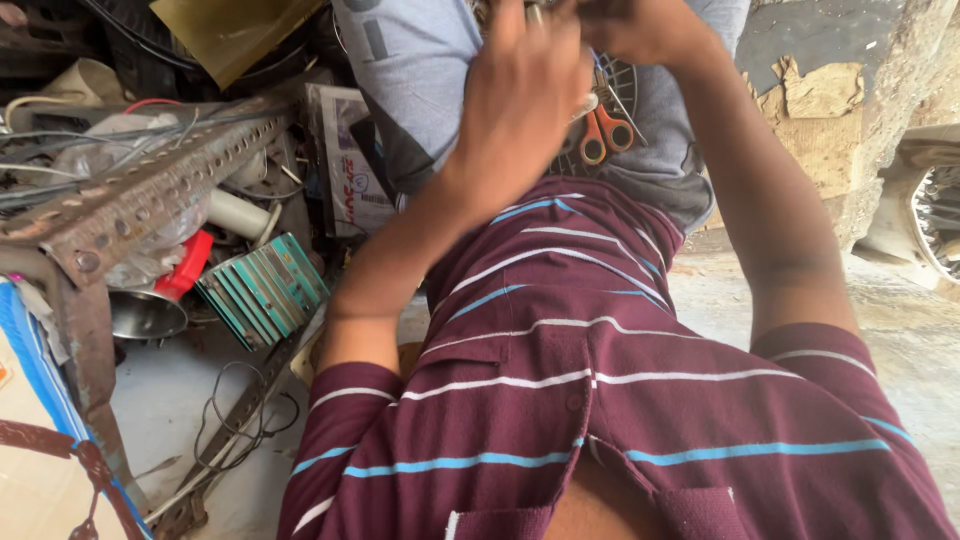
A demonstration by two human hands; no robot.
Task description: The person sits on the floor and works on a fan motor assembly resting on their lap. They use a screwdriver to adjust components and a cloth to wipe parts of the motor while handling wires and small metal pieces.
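Note:
I look down my maroon striped shirt (560,380) to my lap in grey trousers (420,60). My left hand (520,90) is curled over the lap, back toward the camera, with a thin pale tool tip (586,105) sticking out of its fingers. My right hand (635,25) sits just beside it at the top edge, partly cut off, fingers bent toward the left hand; what it holds is hidden. Orange-handled scissors (605,132) lie on a round wire grille (620,80) on my lap, just below both hands.
A rusty perforated angle-iron frame (150,190) stands at left over tangled wires, a red part (185,265), a metal bowl (145,315) and a green finned block (262,290). Loose cable (235,420) lies on the floor. A crumbling wall (850,110) rises at right.

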